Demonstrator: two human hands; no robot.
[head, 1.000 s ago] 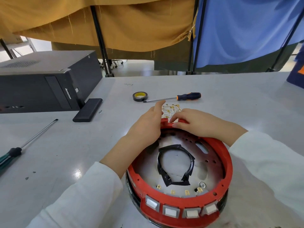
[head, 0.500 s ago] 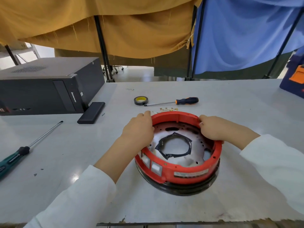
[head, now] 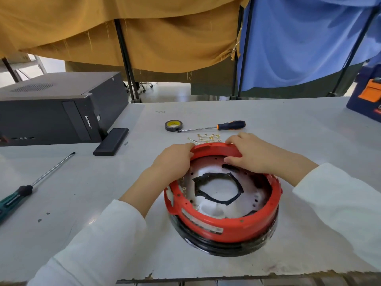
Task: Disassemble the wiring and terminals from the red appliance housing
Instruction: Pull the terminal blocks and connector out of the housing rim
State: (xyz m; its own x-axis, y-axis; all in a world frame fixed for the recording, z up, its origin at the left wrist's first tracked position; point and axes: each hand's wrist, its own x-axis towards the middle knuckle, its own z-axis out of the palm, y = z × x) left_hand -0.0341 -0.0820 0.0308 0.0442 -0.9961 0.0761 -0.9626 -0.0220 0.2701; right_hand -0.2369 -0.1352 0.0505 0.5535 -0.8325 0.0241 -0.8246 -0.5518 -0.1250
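We see a red ring point(head: 226, 230) in the middle of the desk point(head: 103, 193). Our left hand point(head: 173, 162) curls round the ring's far left edge and holds it. Our right hand point(head: 249, 155) grips the far edge, fingers over the outside and thumb inside. Just behind the ring lies a small pile of wires with gold clips point(head: 206, 138), already out. A few gold bits point(head: 184, 189) are left inside the ring's left wall, so we think some work remains.

Left hand point(head: 172, 159) curled over the far-left rim of the red housing point(head: 226, 228), gripping it. Right hand point(head: 250, 154) hooked over the far rim, thumb inside, fingers outside. Both forearms white-sleeved.
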